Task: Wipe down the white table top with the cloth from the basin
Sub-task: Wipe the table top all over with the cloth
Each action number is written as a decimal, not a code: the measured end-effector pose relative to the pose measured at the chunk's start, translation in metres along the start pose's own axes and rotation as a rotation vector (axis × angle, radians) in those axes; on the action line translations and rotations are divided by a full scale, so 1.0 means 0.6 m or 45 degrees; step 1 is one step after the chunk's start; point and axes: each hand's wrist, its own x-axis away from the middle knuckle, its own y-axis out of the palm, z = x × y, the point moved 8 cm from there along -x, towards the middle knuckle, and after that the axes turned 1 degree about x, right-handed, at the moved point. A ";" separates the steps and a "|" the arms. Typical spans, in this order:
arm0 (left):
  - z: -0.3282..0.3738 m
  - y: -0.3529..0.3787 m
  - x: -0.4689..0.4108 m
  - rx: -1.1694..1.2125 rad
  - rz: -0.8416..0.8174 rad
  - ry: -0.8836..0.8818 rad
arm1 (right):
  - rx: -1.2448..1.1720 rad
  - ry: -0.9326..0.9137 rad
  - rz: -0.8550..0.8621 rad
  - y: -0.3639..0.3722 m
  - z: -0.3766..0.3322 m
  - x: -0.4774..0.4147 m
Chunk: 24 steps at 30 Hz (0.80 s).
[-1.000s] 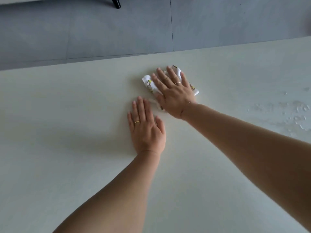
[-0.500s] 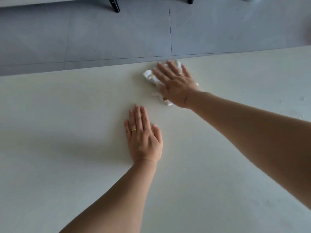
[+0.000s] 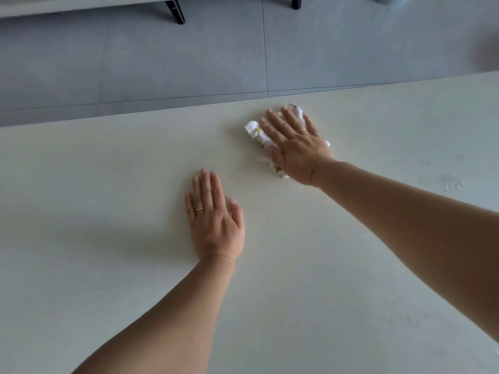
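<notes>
A crumpled white cloth [image 3: 255,132] with small yellow-green print lies on the white table top [image 3: 108,171], close to its far edge. My right hand [image 3: 295,145] presses flat on the cloth with fingers spread, covering most of it. Nearer to me and to the left, my left hand [image 3: 214,220] rests palm down on the bare table, fingers together, holding nothing. The basin is not in view.
Water droplets [image 3: 453,183] sit on the table at the right. Beyond the table's far edge is grey tiled floor [image 3: 189,58], with dark furniture legs [image 3: 175,12] at the top.
My right hand has slid the cloth away from me towards the far edge, then slightly right. My left hand has stayed flat in place on the table.
</notes>
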 end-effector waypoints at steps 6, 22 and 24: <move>0.001 0.001 -0.001 -0.018 0.009 0.000 | -0.184 0.845 0.114 -0.020 0.237 0.084; 0.103 -0.010 0.121 0.066 0.033 0.109 | -0.213 0.963 0.104 0.010 0.214 0.210; 0.147 0.011 0.179 0.101 -0.063 0.253 | -0.279 1.085 0.131 0.013 0.170 0.209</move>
